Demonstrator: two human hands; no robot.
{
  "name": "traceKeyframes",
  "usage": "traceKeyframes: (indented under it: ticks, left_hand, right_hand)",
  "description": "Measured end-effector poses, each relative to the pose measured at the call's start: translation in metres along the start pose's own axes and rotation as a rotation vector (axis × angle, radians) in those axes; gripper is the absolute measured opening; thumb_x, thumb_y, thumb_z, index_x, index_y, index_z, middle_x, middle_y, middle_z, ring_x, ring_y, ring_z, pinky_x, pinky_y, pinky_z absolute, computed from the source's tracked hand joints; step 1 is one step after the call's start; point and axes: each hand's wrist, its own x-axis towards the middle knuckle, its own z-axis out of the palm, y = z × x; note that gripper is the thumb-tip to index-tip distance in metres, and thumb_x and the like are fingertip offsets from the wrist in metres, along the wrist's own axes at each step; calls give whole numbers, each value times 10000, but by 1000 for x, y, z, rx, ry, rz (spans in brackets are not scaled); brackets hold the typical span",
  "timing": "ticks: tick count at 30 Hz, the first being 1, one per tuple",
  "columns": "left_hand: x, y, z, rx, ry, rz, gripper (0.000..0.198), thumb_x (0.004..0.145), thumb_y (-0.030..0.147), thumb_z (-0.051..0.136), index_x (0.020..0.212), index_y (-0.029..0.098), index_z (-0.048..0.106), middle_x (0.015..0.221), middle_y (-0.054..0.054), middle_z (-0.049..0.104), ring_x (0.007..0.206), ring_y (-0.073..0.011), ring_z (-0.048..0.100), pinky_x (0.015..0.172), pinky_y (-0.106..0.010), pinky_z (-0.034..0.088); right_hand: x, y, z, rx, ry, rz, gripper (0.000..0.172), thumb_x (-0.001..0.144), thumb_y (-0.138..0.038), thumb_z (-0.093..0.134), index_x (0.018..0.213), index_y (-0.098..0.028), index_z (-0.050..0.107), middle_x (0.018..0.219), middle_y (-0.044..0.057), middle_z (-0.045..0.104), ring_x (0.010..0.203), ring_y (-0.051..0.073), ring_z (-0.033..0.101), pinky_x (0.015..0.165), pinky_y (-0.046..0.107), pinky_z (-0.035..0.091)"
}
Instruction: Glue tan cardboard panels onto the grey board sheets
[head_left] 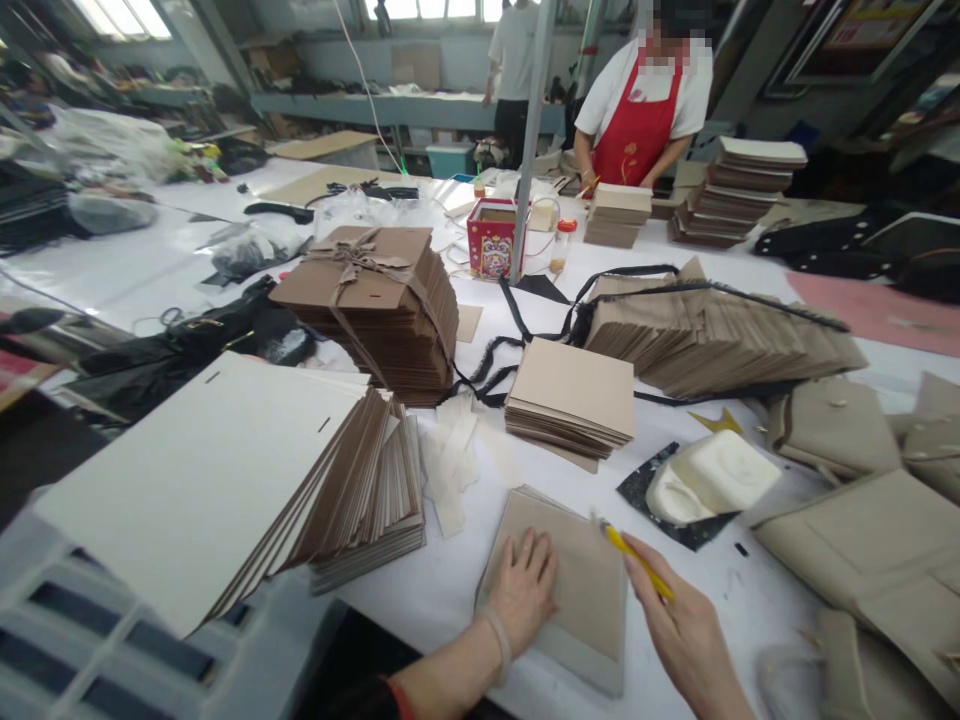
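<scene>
My left hand (523, 580) lies flat, fingers spread, on a taupe rectangular sheet (592, 590) atop a thin pile of panels. In my right hand (682, 615) is a yellow-handled brush (645, 565), its pale, blurred tip near the sheet's upper right corner. Beyond that hand, a cut-open white plastic container (739, 470) rests on a dark scrap. A short stack of beige panels (574, 385) sits just past the sheet. Pale strips (450, 465) lie to its left.
Fanned white-topped boards (202, 460) spread at left, with a tied brown bundle (367, 265) behind. A row of taupe pieces (697, 335) stands beyond; folded taupe bag parts (847, 540) crowd the right. A metal pole (534, 130) rises mid-table. Someone in a red apron (637, 120) works opposite.
</scene>
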Motion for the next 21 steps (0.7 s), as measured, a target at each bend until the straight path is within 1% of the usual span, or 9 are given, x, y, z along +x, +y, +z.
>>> traceKeyframes:
  ticks: [2,5,7,9,12,14,17,19,21]
  left_hand:
    - [0,-1,3,-7,20,-4,710,896,497,570,1499,221,320,1596,-129,242,1479,-375,166,1142,-671,240]
    - [1,-2,6,-22,14,-16,755,900,493,567,1523,203,252,1596,-138,239,1482,-362,163,1150,-670,231]
    - [1,-1,6,-32,-13,-15,762,907,493,555,1526,181,238,1596,-152,229,1485,-359,152,1153,-668,228]
    - [1,-1,4,-37,-28,-14,741,912,497,543,1520,182,261,1595,-157,230,1485,-362,152,1155,-662,228]
    - [0,-1,1,-37,-6,-15,701,915,499,536,1509,214,297,1592,-140,253,1480,-363,174,1155,-651,233]
    - [-1,-2,0,-39,5,-11,692,913,499,537,1503,217,310,1589,-135,267,1476,-366,188,1148,-650,242]
    - [-1,-3,1,-53,2,0,690,907,512,537,1490,203,335,1589,-140,271,1472,-374,195,1139,-656,249]
    - [-1,-3,0,-67,5,7,687,907,511,537,1486,198,340,1592,-142,262,1473,-374,189,1142,-654,240]
    - [-3,-2,-2,-78,11,5,676,907,501,540,1481,200,345,1592,-143,263,1471,-374,191,1142,-655,230]
  right_hand:
    - [21,-22,22,113,-147,-30,459,948,-530,389,1157,-214,650,1016,75,723,940,212,670,853,285,509]
    - [49,-45,56,178,-288,-119,416,952,-477,391,1075,-194,670,957,67,731,863,199,674,820,283,502]
    - [63,-49,71,157,-362,-178,398,950,-433,382,1030,-193,689,970,69,738,856,200,678,800,284,497]
    - [72,-44,75,78,-412,-211,400,943,-394,368,992,-190,709,951,79,745,841,209,683,779,289,490]
    - [74,-18,63,-49,-427,-196,420,934,-384,350,1004,-186,714,922,95,750,837,227,688,765,299,478]
    - [71,5,45,-102,-420,-157,443,931,-413,341,1016,-182,710,889,101,750,817,237,688,749,306,470]
    - [64,36,18,-167,-403,-95,450,916,-453,349,972,-198,717,828,89,746,752,234,682,699,302,455]
    - [59,47,5,-214,-399,-63,438,905,-467,356,923,-221,718,778,67,737,713,224,676,667,297,443]
    - [56,50,-3,-247,-387,-49,436,896,-474,349,870,-236,714,702,47,716,672,219,670,641,297,437]
